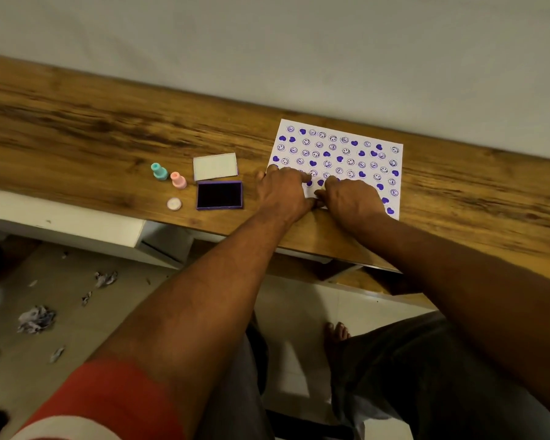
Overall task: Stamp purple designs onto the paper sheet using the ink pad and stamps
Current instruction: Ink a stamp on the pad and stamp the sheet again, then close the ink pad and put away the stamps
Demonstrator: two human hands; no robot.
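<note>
No readable text anywhere (the paper sheet (346, 154) bears only stamped pictures).

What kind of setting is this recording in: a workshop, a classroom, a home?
Probably a home room, at a craft spot. A wooden table stands against a plain wall, over a tiled floor littered with crumpled paper scraps.
</note>
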